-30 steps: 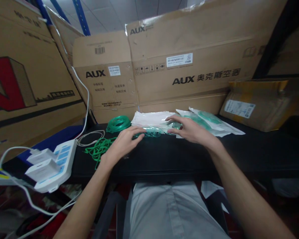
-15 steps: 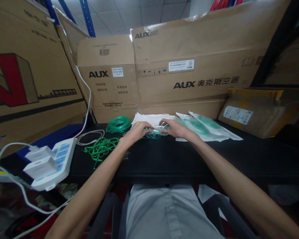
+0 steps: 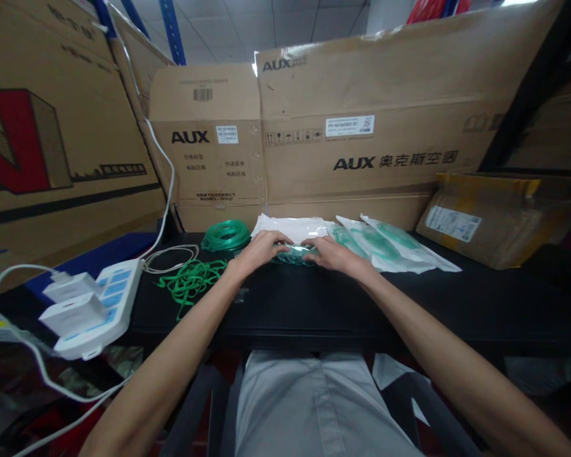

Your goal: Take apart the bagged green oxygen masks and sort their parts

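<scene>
Scanning from my end, I find tangled green straps (image 3: 190, 281) near my left hand (image 3: 261, 249), which could snag them by swinging outward. That hand curls at the left end of a row of translucent green plastic pieces (image 3: 294, 256) on the black table (image 3: 295, 308); its long axis runs crosswise, though which way it points I can't tell. Uneven squeezing could skew it. My right hand (image 3: 334, 252) curls at the other end, beside white pouches (image 3: 394, 249); whether either hand is clamped, I can't tell.

Plastic pieces (image 3: 292, 255) glossy; coiled tubing (image 3: 226, 235) glossy plastic; tabletop (image 3: 309, 308) matt; carton (image 3: 304, 171) matt cardboard.
</scene>
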A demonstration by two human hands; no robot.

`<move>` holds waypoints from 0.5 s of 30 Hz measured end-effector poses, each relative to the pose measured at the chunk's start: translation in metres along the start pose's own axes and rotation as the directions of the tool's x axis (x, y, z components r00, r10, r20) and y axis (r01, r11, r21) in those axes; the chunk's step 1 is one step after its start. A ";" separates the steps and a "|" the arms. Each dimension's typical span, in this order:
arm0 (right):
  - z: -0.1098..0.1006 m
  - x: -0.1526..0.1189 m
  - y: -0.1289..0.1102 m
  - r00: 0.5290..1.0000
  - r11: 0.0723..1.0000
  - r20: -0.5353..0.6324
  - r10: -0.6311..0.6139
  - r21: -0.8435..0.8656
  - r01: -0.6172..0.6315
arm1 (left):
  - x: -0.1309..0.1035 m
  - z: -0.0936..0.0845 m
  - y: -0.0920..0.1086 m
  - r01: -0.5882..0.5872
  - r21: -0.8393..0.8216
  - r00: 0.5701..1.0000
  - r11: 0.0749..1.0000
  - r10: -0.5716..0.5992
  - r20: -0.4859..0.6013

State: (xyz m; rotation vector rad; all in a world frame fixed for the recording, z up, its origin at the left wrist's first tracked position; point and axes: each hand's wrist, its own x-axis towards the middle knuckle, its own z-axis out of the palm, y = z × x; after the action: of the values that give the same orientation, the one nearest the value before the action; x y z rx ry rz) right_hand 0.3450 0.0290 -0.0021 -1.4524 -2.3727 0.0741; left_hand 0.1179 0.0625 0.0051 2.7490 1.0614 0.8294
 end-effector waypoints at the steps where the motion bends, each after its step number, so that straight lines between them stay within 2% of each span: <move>1: 0.000 -0.002 -0.002 1.000 1.000 -0.006 0.000 -0.011 0.000 | 0.000 0.000 0.001 -0.001 0.006 1.000 1.000 0.001 -0.002; 5: -0.008 -0.012 -0.007 0.999 0.999 -0.050 -0.015 -0.029 0.014 | 0.001 0.002 0.005 -0.013 0.033 1.000 0.999 0.013 -0.010; 8: -0.029 -0.022 0.007 0.987 0.998 -0.157 0.020 -0.060 -0.030 | -0.001 0.003 0.009 -0.022 0.047 0.999 0.999 0.023 -0.026; 10: -0.047 -0.028 0.027 0.958 0.972 -0.242 0.154 -0.135 -0.191 | -0.003 0.003 0.013 -0.024 0.053 0.998 0.998 0.026 -0.050; 12: -0.061 -0.033 0.054 0.887 0.889 -0.300 0.351 -0.191 -0.416 | -0.004 0.003 0.020 -0.019 0.058 0.995 0.998 0.024 -0.095; 15: -0.066 -0.038 0.092 0.807 0.793 -0.316 0.499 -0.210 -0.573 | -0.004 0.004 0.036 -0.031 0.035 0.983 0.999 0.037 -0.178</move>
State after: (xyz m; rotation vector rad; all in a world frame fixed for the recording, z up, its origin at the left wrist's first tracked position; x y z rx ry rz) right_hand 0.4610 0.0301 0.0285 -2.1154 -1.7538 -0.3182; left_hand 0.1391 0.0331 0.0094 2.7693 1.0673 1.0918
